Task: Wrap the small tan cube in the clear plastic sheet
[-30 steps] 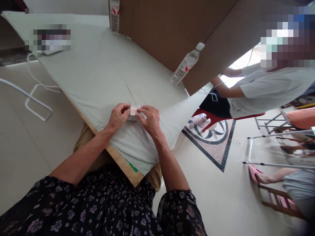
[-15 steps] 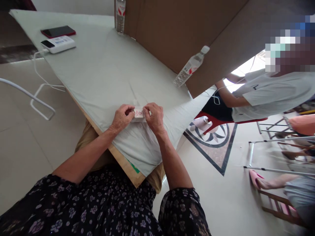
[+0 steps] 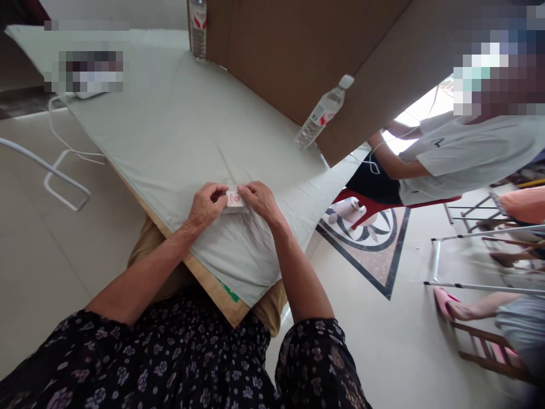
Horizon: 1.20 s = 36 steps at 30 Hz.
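Observation:
Near the corner of the cloth-covered table (image 3: 170, 136), my two hands meet over a small flat white pack with red print (image 3: 234, 198). What kind of pack it is, I cannot make out. Its left edge is pinched between the thumb and fingers of my left hand (image 3: 206, 205). On the other side, my right hand (image 3: 260, 200) has its fingers bent together at the pack's upper right corner. A pale, clear-looking edge shows beneath the printed face, close to the cloth. My fingertips partly cover the pack's sides.
A tall brown cardboard panel (image 3: 272, 62) stands across the table. Beside it are an upright water bottle (image 3: 198, 34) and another bottle (image 3: 323, 113). A white device with a cable (image 3: 91, 85) lies far left. At right sits a person in a white shirt (image 3: 460, 147).
My right hand's fingers have shifted from the pack's right side to its upper right corner, showing more of the printed face. The whole view has shifted slightly.

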Available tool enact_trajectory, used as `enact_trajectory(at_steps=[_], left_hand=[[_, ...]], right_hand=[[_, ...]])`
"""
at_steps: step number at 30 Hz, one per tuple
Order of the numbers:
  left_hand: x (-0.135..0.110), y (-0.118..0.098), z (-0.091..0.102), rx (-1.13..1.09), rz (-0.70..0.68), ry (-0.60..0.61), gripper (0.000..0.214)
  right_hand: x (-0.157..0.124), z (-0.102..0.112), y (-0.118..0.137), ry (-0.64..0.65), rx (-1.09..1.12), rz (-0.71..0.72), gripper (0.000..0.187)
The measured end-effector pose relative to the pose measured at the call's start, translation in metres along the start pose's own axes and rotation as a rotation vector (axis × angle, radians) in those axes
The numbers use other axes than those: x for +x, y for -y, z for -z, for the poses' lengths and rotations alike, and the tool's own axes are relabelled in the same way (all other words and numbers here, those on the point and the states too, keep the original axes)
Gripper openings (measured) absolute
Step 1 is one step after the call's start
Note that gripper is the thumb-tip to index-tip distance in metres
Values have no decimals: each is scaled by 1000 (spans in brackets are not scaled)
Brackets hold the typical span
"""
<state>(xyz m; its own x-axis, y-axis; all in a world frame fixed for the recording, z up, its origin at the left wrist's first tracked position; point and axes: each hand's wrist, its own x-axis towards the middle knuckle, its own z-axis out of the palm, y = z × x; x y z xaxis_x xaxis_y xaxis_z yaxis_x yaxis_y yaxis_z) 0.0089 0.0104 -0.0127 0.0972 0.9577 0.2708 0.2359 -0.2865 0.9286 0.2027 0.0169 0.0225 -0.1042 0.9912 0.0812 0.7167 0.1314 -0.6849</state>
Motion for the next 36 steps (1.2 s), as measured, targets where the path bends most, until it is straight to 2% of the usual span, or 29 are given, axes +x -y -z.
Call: enact_trajectory(at_steps=[3,6,9,12,17,22,27,32,36], left_hand=[[-1,0,0,18,-47,-1,22],[-2,-1,0,32,-114,-4,21],[-4,-3,-1,42,-160,-6,21],[-5,-5,-1,67,-173,2,21],[-6,-6,0,89,-211,-2,20],[-6,-4,-1,103,-238,-3,20],[-7,-4,-1,137,-235,-43,21],[-9,-9,1,158,-218,-35,17],[-9,-12,2,89,-163,-11,21]], right_hand=[[17,-1,3,108,73,-83,46],[27,-4,3,94,172,-143,35],[31,-5,0,77,227,-123,24],[34,-4,1,65,216,-123,26],[42,-7,8,156,165,-98,17],[43,-12,9,75,397,-116,10],[39,-10,9,72,570,-105,17],[42,-5,17,68,589,-60,17],[53,4,25,21,561,-47,16]])
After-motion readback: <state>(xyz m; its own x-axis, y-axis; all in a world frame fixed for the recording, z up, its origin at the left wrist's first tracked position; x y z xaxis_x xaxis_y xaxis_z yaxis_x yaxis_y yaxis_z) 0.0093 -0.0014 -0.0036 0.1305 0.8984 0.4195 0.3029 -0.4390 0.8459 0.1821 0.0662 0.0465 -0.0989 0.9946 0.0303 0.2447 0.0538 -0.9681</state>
